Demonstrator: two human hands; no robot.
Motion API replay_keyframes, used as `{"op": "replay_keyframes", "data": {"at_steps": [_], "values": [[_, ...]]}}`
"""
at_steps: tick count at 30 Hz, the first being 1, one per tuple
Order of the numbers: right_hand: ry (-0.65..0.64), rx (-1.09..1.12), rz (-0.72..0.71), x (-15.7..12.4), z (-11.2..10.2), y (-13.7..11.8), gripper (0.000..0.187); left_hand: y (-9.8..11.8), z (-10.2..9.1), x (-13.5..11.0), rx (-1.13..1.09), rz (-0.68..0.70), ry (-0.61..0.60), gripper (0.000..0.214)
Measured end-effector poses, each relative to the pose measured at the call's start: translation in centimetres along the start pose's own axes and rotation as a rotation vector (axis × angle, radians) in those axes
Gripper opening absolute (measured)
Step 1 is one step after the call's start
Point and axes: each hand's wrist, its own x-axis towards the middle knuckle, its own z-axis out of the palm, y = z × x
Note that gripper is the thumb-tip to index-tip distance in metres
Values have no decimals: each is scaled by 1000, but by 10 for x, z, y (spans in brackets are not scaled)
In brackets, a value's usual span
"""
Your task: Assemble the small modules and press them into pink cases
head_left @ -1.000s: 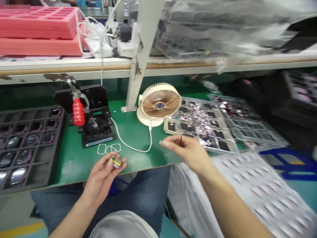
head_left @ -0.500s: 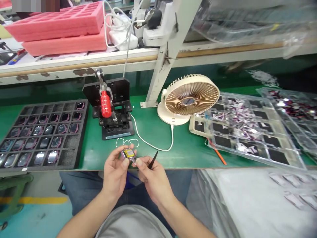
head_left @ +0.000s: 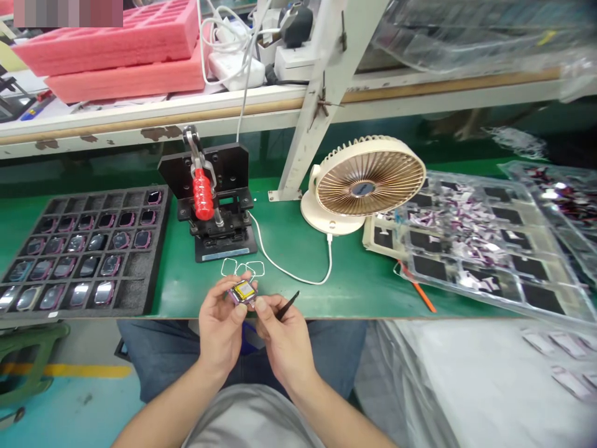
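My left hand is closed around a small purple watch case with a yellow square inside, held just in front of the bench edge. My right hand touches the same case with its thumb and forefinger and also grips black tweezers that point up and right. Three thin white frames lie on the green mat just beyond my hands. A black press jig with a red handle stands behind them.
A black foam tray with several watch cases lies at the left. A cream desk fan with a white cable sits at centre right. Clear trays of small parts and an orange pen lie at the right. Pink foam trays sit on the shelf.
My right hand came in from the right with the tweezers and joined my left hand on the watch case. The view swung left and steadied.
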Motion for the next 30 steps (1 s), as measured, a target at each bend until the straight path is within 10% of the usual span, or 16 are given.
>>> {"op": "replay_keyframes", "data": {"at_steps": [20,25,30], "values": [[-32,-347,-354,-9,-17,4,46,-4,-1,-6,-90,-232,-29,42],[182,-749,-375,-49,-98,-43,75,18,7,-16,61,-475,1,38],[910,-1096,-196,-98,-271,-130,62,5,-19,-3,362,-635,-55,56]]}}
